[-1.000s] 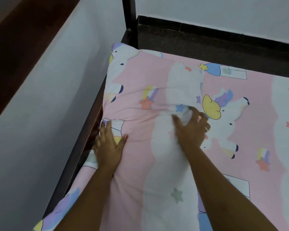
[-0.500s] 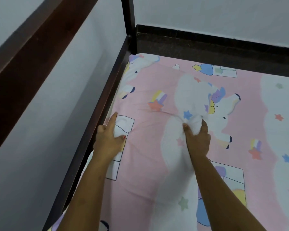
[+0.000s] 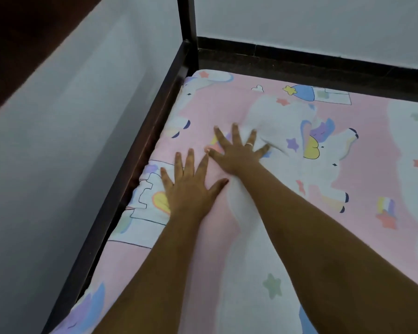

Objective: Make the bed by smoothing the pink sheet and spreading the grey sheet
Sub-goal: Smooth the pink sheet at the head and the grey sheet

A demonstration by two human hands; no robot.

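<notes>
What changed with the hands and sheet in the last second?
The right hand released the pinched fold of the pink sheet and now presses flat, fingers spread. The left hand slid inward from the sheet's edge, flat beside it. The bed frame is unchanged.

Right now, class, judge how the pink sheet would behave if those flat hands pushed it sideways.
Probably floppy: the pink sheet creases beside the right hand. Likely to bunch, not slide stiffly: a soft fold rises beside the left hand.
</notes>
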